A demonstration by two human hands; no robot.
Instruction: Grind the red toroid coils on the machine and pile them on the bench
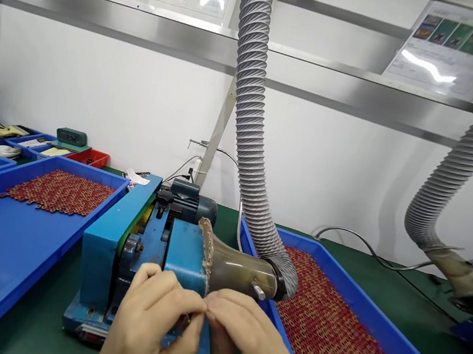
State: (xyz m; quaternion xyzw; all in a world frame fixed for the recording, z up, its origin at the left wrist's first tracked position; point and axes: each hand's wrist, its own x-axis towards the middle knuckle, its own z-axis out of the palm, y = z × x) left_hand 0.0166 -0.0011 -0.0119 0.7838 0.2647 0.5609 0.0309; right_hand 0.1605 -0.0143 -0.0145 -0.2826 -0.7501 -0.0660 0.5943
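Head view: both hands at the near side of the blue machine (99,269) on the green desk (43,311); it lies just far of the fingers, belt side running near to far, left hand (155,327) nearer that side, right hand (254,348) below the translucent hood (242,272). Fingertips of the two hands meet, thumb and forefinger drawn in on each. Whether they clamp a small piece, and its axis: cannot tell, hidden. Red pieces (347,349) fill the right tray (380,321).
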